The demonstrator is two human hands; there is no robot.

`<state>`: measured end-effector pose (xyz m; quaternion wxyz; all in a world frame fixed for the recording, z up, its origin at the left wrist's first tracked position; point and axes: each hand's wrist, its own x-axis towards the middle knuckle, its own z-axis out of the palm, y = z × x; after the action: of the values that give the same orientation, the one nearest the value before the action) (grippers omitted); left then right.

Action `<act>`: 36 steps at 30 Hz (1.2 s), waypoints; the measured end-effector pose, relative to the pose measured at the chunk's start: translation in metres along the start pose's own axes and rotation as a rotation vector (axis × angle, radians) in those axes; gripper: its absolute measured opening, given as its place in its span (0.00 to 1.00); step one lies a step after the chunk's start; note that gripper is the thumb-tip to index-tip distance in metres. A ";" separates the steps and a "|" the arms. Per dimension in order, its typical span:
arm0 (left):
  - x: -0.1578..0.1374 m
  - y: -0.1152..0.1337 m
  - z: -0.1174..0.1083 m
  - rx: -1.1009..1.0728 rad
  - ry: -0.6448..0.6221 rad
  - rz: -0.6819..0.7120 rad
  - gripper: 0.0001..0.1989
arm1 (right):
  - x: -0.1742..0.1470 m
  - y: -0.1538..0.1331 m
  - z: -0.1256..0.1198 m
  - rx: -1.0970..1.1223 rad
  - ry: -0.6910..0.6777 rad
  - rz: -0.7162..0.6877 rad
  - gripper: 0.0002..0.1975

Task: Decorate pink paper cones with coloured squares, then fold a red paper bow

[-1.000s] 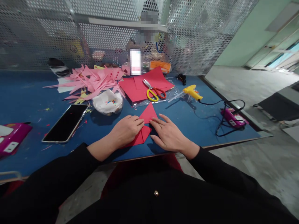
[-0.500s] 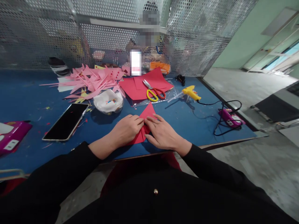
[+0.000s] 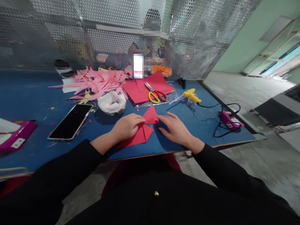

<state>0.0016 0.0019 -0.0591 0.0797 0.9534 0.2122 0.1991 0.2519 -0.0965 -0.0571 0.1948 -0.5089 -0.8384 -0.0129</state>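
Note:
A folded piece of red paper lies near the table's front edge. Its upper part is a triangle pointing away from me, and its lower part shows creased flaps. My left hand covers the left side, fingers curled and closed on the paper at the fold. My right hand is on the right, thumb and fingers apart, fingertips at the triangle's right corner. Beyond the paper, scissors with one yellow and one red handle rest on red sheets.
Pink paper strips and a white-lined bowl stand at back left, near a phone. A yellow glue gun trails its cord to a purple power strip on the right. A perforated metal screen borders the back.
My right hand has moved right, off the paper's middle, uncovering the triangle and lower flaps. My left hand stays on the paper's left side. The view has shifted slightly.

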 end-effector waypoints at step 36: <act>0.048 0.022 -0.021 0.246 0.171 0.167 0.14 | 0.016 -0.012 -0.009 -0.172 0.334 -0.088 0.13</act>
<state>0.0406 0.0043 -0.0183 -0.0729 0.9498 0.1609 0.2581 0.2382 -0.0911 -0.0413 0.2864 -0.4773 -0.8117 -0.1772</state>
